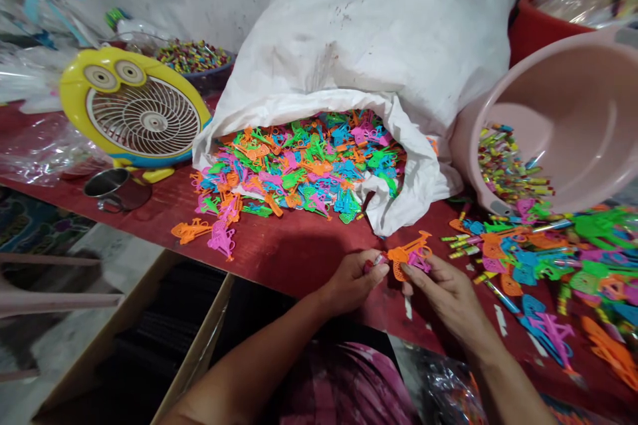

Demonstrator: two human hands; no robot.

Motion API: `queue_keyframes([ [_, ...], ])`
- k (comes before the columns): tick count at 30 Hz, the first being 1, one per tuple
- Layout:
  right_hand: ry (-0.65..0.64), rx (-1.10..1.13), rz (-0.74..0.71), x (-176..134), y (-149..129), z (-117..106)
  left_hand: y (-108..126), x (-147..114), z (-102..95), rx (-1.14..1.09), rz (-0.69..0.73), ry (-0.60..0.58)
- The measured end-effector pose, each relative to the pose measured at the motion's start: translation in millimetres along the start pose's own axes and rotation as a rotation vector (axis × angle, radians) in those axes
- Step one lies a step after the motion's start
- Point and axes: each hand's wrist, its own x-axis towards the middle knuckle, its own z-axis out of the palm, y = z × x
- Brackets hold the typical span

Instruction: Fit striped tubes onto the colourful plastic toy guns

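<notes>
My left hand point(355, 282) is closed, its thumb and fingers pinching a small red-and-white tube point(373, 263). Close beside it, my right hand point(445, 282) grips an orange plastic piece point(401, 255) with a perforated, net-like part, together with a pink plastic piece point(420, 257). Both hands are above the front of the red table point(284, 249). Beyond them, a heap of small plastic pieces point(309, 166) in orange, green, blue and pink spills from the mouth of a white sack point(379, 33). A loose orange piece point(192, 231) lies at the heap's left.
On the right, a tipped pink tub point(563, 113) holds small colourful tubes point(513, 166); mixed plastic pieces with tubes point(593, 259) lie before it. At left stand a yellow fan point(144, 109) and a metal cup point(117, 190). A cardboard box point(199, 339) sits below the table edge.
</notes>
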Motion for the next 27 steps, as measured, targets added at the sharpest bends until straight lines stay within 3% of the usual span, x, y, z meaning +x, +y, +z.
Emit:
queue_keyframes([
  [6, 0.036, 0.025, 0.053, -5.9, -6.9, 6.8, 0.4, -0.3, 4.1, 0.072, 0.068, 0.041],
  [13, -0.038, 0.033, 0.028, -0.2, -9.3, 2.2, 1.3, 0.1, 5.5, 0.108, 0.042, 0.044],
  [18, 0.070, 0.121, 0.080, -7.9, -11.3, 18.4, -2.5, 0.5, 8.2, 0.146, 0.034, 0.053],
  [20, 0.130, 0.186, 0.102, -8.7, -8.0, 15.4, -6.1, -0.1, 8.2, 0.098, 0.046, 0.036],
  [23, 0.343, 0.216, 0.097, -4.2, -0.5, -21.8, -12.9, -0.9, 6.3, 0.006, -0.015, 0.161],
  [27, 0.809, -0.022, 0.039, 5.0, 4.9, -123.9, -14.0, -2.0, 6.1, -0.001, -0.074, 0.196],
])
